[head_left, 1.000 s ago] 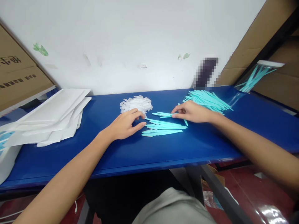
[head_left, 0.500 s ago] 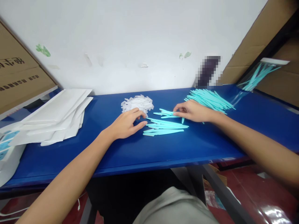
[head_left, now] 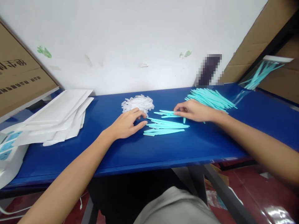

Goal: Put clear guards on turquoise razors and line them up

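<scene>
My left hand [head_left: 128, 123] hovers at the left ends of a short row of slim turquoise eyebrow razors [head_left: 165, 124]. Its thumb and index finger are apart with nothing between them. Over a smaller group of the same razors [head_left: 163, 114], just behind that row, my right hand [head_left: 192, 111] has its fingertips closed on their right ends. How many it grips is hidden by the fingers. A big heap of turquoise razors [head_left: 210, 98] lies behind my right hand. Small translucent white caps [head_left: 139, 102] are piled beyond my left hand.
White padded envelopes [head_left: 56, 109] are stacked on the left of the blue table [head_left: 140, 155], beside a white power strip [head_left: 11, 149]. Cardboard boxes [head_left: 18, 71] flank both sides. A clear container [head_left: 261, 73] with turquoise razors lies at the far right. A white wall [head_left: 130, 40] closes the back.
The view has shifted very slightly. Both hands and the razors keep the same places.
</scene>
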### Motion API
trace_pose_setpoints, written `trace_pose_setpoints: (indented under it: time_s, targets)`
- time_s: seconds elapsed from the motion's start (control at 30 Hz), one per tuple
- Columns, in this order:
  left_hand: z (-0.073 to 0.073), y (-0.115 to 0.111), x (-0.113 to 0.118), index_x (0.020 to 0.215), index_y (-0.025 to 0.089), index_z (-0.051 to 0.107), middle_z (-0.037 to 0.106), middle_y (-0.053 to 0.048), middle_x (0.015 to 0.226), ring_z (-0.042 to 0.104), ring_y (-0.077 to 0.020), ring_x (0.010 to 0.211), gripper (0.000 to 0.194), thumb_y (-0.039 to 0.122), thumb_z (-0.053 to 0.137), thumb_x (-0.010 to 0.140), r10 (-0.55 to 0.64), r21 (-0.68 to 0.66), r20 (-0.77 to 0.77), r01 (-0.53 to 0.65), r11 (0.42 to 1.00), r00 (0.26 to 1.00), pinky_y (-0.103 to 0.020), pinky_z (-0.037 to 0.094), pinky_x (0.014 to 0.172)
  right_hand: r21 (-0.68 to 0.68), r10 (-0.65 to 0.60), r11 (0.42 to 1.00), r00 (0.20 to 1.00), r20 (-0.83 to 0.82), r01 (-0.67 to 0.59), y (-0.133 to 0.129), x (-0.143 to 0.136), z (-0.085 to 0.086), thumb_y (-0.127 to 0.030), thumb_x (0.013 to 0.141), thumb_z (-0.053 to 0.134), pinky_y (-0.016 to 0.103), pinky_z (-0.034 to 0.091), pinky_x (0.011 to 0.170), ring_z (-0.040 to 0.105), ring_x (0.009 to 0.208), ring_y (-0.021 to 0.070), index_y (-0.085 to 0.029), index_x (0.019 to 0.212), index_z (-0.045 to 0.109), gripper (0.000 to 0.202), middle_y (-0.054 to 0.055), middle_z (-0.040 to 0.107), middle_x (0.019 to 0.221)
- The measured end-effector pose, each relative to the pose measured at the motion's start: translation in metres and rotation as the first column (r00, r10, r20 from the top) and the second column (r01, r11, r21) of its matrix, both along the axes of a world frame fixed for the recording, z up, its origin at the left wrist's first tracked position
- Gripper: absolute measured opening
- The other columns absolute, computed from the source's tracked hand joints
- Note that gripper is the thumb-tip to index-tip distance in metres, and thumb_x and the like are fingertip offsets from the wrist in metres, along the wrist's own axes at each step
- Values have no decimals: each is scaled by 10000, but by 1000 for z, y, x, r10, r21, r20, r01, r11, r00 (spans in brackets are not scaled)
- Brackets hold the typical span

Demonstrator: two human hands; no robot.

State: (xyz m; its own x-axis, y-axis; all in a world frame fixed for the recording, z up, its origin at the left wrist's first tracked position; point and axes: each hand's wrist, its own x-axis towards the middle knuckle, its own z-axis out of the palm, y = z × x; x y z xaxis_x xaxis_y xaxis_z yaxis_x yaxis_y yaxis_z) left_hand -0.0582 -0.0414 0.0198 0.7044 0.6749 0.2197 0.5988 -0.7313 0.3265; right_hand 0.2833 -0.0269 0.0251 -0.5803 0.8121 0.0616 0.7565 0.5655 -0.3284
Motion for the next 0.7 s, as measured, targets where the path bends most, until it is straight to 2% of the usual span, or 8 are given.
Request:
trace_pose_setpoints:
  time_s: [0.2, 0.47, 0.6, 0.7]
  targets:
    - [0, 1, 0, 1127, 205, 622, 603, -50, 1007, 575, -193, 855, 359, 507, 450, 1034, 1, 1, 4, -1, 1000, 1000, -325, 420, 760, 49, -100, 994, 989, 109, 95, 6, 11, 4, -541, 989, 436, 309, 350, 614, 545, 590, 172, -172, 1012, 670, 438, 28, 640, 659]
    - [1, 0, 0, 1127, 205, 627, 617, -59, 1014, 585, -199, 859, 377, 517, 436, 1034, 2, 6, 2, -2, 1000, 1000, -327, 433, 754, 100, -220, 974, 948, 232, 202, 16, 39, 8, -439, 889, 534, 344, 417, 665, 634, 798, 246, -193, 928, 709, 305, 111, 740, 942]
    - [1, 0, 1, 1119, 203, 631, 618, -54, 1003, 588, -197, 853, 369, 510, 445, 1031, 10, 7, 5, -10, 1000, 1000, -326, 433, 755, 127, -393, 920, 869, 302, 372, 21, 53, 6, -389, 818, 632, 353, 393, 653, 640, 828, 274, -230, 972, 733, 243, 102, 744, 974]
    - [1, 0, 0, 1135, 205, 628, 613, -52, 1000, 582, -194, 849, 377, 517, 444, 1032, 11, 3, 5, -11, 1000, 1000, -327, 432, 757, 193, -479, 878, 819, 317, 439, 22, 58, 3, -365, 795, 656, 351, 383, 648, 645, 879, 294, -245, 1138, 709, 368, 112, 736, 1050]
